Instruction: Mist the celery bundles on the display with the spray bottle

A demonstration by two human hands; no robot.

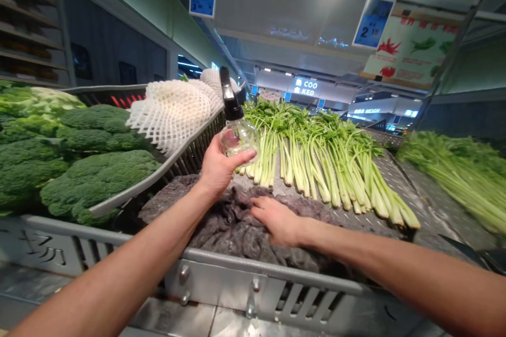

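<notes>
Gripping a clear, rounded bottle with a black spray head [239, 139], the left hand [215, 167] is closed around the body, thumb across the near side. The bottle is roughly upright and raised above a dark grey, rumpled cloth [237, 234]; this hold probably holds it clear of the folds and leaves the black head unobstructed. The left forearm reaches up and inward from the lower left. The right hand [276, 217] lies low on the cloth, palm down, fingers slightly bent and pointing toward the left hand; whether they pinch the fabric cannot be told. Its forearm enters from the lower right at a shallow angle. The cloth lies bunched just inside the grey slotted front rail [292, 275], nearer than the root ends of the pale green leafy stalks [316, 171]. These stalks lie side by side on a dark textured surface [284, 187], leaves away from the hands, probably so that the stems face the front. Left of the bottle are produce in white foam netting [174, 110] and dark green broccoli heads [98, 176].
</notes>
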